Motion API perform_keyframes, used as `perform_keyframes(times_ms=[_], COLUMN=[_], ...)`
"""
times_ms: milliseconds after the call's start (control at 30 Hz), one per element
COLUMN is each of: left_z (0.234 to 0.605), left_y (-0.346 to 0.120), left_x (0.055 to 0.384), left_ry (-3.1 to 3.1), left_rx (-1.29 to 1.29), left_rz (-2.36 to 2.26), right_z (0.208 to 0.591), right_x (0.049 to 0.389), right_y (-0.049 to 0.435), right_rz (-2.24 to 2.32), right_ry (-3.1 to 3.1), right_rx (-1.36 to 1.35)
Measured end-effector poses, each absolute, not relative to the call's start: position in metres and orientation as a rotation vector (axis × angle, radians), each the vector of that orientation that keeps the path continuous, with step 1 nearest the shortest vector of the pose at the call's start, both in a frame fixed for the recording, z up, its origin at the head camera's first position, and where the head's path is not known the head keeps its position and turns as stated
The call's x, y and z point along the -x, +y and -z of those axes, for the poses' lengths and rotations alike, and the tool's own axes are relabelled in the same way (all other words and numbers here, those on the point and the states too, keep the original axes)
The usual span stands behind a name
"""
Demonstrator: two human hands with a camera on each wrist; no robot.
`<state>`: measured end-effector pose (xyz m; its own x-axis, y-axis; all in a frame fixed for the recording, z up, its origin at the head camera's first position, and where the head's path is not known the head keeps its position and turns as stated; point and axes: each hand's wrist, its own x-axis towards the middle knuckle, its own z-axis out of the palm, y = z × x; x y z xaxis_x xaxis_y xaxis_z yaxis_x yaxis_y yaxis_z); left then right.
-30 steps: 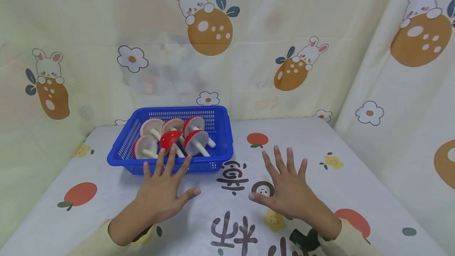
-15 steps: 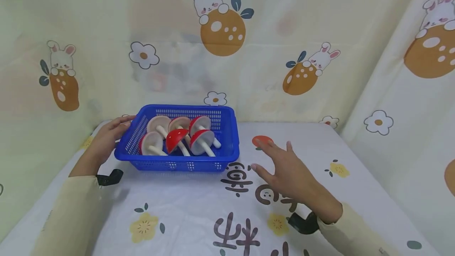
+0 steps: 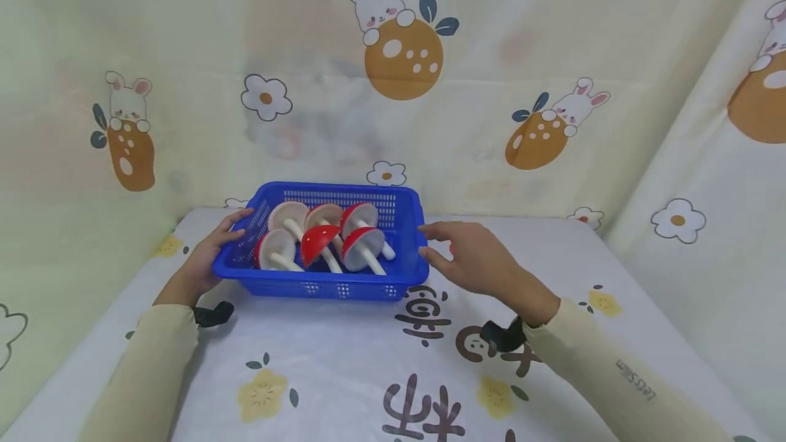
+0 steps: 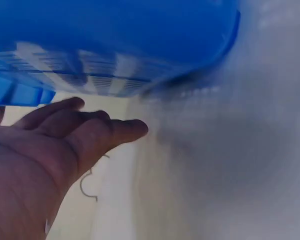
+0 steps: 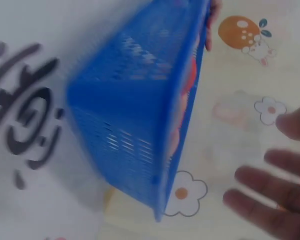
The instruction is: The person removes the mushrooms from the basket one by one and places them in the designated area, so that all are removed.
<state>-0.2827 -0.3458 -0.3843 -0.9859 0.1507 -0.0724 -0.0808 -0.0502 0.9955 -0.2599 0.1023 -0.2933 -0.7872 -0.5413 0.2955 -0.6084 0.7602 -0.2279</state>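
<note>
A blue plastic basket point(image 3: 260, 285) with slotted walls stands toward the back of the table. Inside it lie several toy mushrooms point(image 3: 317, 240) with glossy red caps and pale stems, most showing their undersides. My left hand point(image 3: 198, 263) is at the basket's left end, thumb and fingertips overlapping the rim in the head view. In the left wrist view its fingers point(image 4: 90, 132) extend below the basket wall point(image 4: 120, 30). At the opposite end my right hand point(image 3: 473, 254) reaches in with fingertips close to the rim. The right wrist view shows its fingers point(image 5: 270, 187) spread apart, beside the basket point(image 5: 115, 107).
A white patterned cloth point(image 3: 331, 360) covers the table. Behind it hangs a cream curtain point(image 3: 307, 142) printed with rabbits and flowers, and a further curtain panel closes off the right side. Both forearms wear beige sleeves, with dark wrist straps point(image 3: 503, 335).
My left hand has gone from in front of the basket to its left end. The right hand has moved left toward the right end. The head view has shifted slightly.
</note>
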Motion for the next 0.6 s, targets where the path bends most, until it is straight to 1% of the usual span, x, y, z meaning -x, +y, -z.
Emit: perform_keyframes(times_ms=[133, 300, 433, 600], left_z=[0.389, 0.392, 0.393, 0.396], left_y=[-0.347, -0.351, -0.353, -0.356], left_x=[0.281, 0.279, 0.282, 0.289], left_ry=[2.032, 2.08, 2.106, 2.146], left_rx=[-0.161, -0.157, -0.122, -0.112], left_rz=[-2.196, -2.178, -2.155, -2.133], right_z=[0.281, 0.27, 0.269, 0.282], right_x=[0.289, 0.329, 0.355, 0.382], right_y=[0.085, 0.052, 0.025, 0.003], right_rz=[-0.575, -0.773, -0.814, -0.88], right_ry=[-2.679, -2.613, -2.649, -2.745], right_rx=[-1.097, -1.349, -1.371, -1.299])
